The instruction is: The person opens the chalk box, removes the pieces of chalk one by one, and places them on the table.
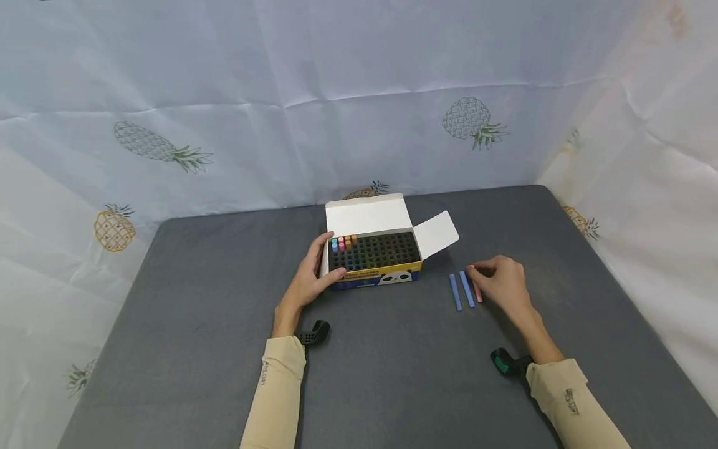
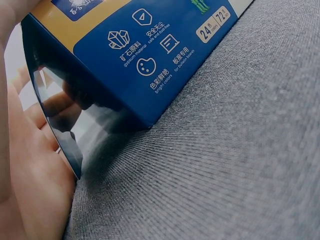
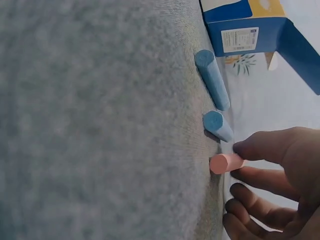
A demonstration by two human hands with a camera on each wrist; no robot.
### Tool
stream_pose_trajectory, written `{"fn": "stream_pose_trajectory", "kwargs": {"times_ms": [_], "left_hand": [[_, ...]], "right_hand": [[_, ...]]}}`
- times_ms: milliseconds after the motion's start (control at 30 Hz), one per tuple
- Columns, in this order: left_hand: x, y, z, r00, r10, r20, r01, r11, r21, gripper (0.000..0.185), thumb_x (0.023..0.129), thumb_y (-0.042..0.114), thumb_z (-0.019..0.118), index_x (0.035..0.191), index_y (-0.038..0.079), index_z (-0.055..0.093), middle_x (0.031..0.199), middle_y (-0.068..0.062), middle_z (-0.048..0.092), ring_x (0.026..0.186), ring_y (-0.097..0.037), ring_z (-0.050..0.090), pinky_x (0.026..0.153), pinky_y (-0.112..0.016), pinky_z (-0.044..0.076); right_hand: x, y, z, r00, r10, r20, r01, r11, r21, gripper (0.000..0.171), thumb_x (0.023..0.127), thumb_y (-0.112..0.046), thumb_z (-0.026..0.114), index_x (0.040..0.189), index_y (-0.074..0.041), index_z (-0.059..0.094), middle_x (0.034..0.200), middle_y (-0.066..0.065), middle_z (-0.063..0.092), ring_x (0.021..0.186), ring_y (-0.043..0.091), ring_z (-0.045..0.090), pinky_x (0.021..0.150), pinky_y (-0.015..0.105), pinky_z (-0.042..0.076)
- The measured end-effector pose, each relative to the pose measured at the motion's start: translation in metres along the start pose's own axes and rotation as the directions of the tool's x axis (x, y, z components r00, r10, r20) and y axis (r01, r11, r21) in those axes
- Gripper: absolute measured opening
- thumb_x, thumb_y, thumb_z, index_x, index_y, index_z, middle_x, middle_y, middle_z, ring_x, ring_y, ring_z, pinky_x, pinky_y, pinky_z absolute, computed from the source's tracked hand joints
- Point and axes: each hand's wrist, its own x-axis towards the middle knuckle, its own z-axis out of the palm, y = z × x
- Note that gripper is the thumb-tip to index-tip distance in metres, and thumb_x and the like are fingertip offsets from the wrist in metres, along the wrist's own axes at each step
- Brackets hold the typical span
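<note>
A blue and yellow chalk box [image 1: 387, 278] stands on the table with its lid up. Its black holder has several coloured chalk sticks [image 1: 341, 243] in the left corner; many other holes are bare. My left hand [image 1: 305, 277] holds the box at its left end, thumb at the front edge, fingers along the side. In the left wrist view, the palm is beside the side flap [image 2: 65, 135]. My right hand [image 1: 505, 287] pinches a pink chalk stick [image 3: 220, 164] between thumb and index finger, low at the table. Two blue chalk sticks [image 1: 467, 289] [image 1: 455, 293] lie just left of it.
The grey table [image 1: 387, 374] has a patterned white cloth [image 1: 336, 143] hanging behind it and at its sides. A white side flap [image 1: 437, 235] sticks out from the box's right end. Each wrist wears a black camera mount [image 1: 315, 334].
</note>
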Motion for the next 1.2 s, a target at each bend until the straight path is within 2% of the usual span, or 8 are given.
{"fn": "stream_pose_trajectory", "kwargs": {"times_ms": [167, 400, 500, 667, 867, 933, 1067, 1200], "left_hand": [[0.000, 0.000, 0.000, 1.000, 0.005, 0.000, -0.005, 1.000, -0.006, 0.082, 0.093, 0.004, 0.068, 0.162, 0.014, 0.024, 0.168, -0.016, 0.026, 0.153, -0.032, 0.031, 0.121, -0.059, 0.028], [0.001, -0.001, 0.000, 1.000, -0.002, 0.000, 0.002, 1.000, -0.004, 0.082, 0.093, 0.009, 0.070, 0.161, 0.014, 0.025, 0.165, -0.016, 0.031, 0.145, -0.033, 0.040, 0.117, -0.059, 0.033], [0.000, -0.001, 0.000, 1.000, -0.002, -0.003, 0.002, 1.000, -0.002, 0.080, 0.094, 0.014, 0.070, 0.161, 0.018, 0.026, 0.166, -0.014, 0.030, 0.148, -0.031, 0.037, 0.119, -0.059, 0.031], [0.000, -0.002, -0.001, 1.000, 0.013, 0.000, -0.013, 1.000, -0.008, 0.080, 0.094, 0.016, 0.070, 0.161, 0.017, 0.027, 0.168, -0.013, 0.026, 0.155, -0.030, 0.028, 0.122, -0.059, 0.027], [0.000, -0.001, 0.000, 1.000, 0.008, -0.001, -0.008, 1.000, -0.006, 0.080, 0.093, 0.010, 0.069, 0.161, 0.016, 0.026, 0.168, -0.013, 0.025, 0.156, -0.030, 0.026, 0.123, -0.058, 0.026], [0.000, -0.001, 0.000, 1.000, 0.001, 0.000, -0.001, 1.000, -0.008, 0.081, 0.093, 0.008, 0.069, 0.161, 0.016, 0.026, 0.169, -0.013, 0.025, 0.156, -0.029, 0.026, 0.123, -0.058, 0.026], [0.001, 0.000, 0.000, 1.000, -0.008, 0.001, 0.008, 1.000, -0.015, 0.083, 0.092, 0.003, 0.068, 0.162, 0.014, 0.023, 0.169, -0.015, 0.024, 0.155, -0.031, 0.028, 0.123, -0.058, 0.027], [0.002, 0.001, 0.000, 1.000, -0.019, 0.008, 0.019, 1.000, -0.002, 0.084, 0.092, 0.000, 0.066, 0.163, 0.009, 0.021, 0.168, -0.020, 0.024, 0.151, -0.036, 0.031, 0.120, -0.060, 0.029]], "right_hand": [[0.003, 0.002, 0.001, 0.999, 0.027, 0.031, -0.027, 0.999, -0.026, 0.017, 0.090, -0.010, 0.073, 0.093, 0.004, 0.081, 0.094, 0.025, 0.074, 0.084, 0.040, 0.070, 0.065, 0.044, 0.052], [0.003, 0.003, 0.003, 1.000, 0.022, 0.012, -0.022, 0.999, -0.050, 0.016, 0.089, -0.009, 0.073, 0.092, 0.005, 0.081, 0.092, 0.025, 0.075, 0.084, 0.041, 0.070, 0.068, 0.051, 0.052], [0.004, 0.003, 0.004, 1.000, 0.011, 0.003, -0.011, 0.999, -0.051, 0.016, 0.089, -0.009, 0.073, 0.092, 0.004, 0.081, 0.090, 0.025, 0.075, 0.082, 0.040, 0.070, 0.066, 0.048, 0.051], [0.004, 0.004, 0.006, 1.000, -0.009, -0.006, 0.009, 0.999, -0.049, 0.016, 0.088, -0.009, 0.074, 0.092, 0.005, 0.081, 0.088, 0.024, 0.076, 0.078, 0.037, 0.070, 0.063, 0.045, 0.052], [0.002, 0.002, 0.003, 1.000, 0.002, -0.017, -0.003, 0.999, -0.049, 0.020, 0.089, -0.011, 0.074, 0.095, 0.007, 0.079, 0.093, 0.028, 0.074, 0.086, 0.043, 0.070, 0.072, 0.057, 0.053], [0.002, 0.000, 0.001, 0.999, -0.003, -0.039, 0.001, 0.999, -0.050, 0.021, 0.089, -0.012, 0.075, 0.096, 0.008, 0.079, 0.094, 0.029, 0.073, 0.087, 0.044, 0.069, 0.072, 0.057, 0.052], [0.005, -0.004, -0.003, 0.992, -0.061, -0.112, 0.058, 0.998, -0.029, 0.019, 0.089, -0.010, 0.075, 0.096, 0.008, 0.079, 0.092, 0.029, 0.073, 0.082, 0.042, 0.068, 0.068, 0.048, 0.050], [0.009, -0.012, -0.010, 0.976, -0.096, -0.193, 0.101, 0.995, 0.018, 0.017, 0.090, -0.008, 0.074, 0.098, 0.007, 0.079, 0.093, 0.028, 0.074, 0.085, 0.043, 0.069, 0.072, 0.048, 0.052]]}}
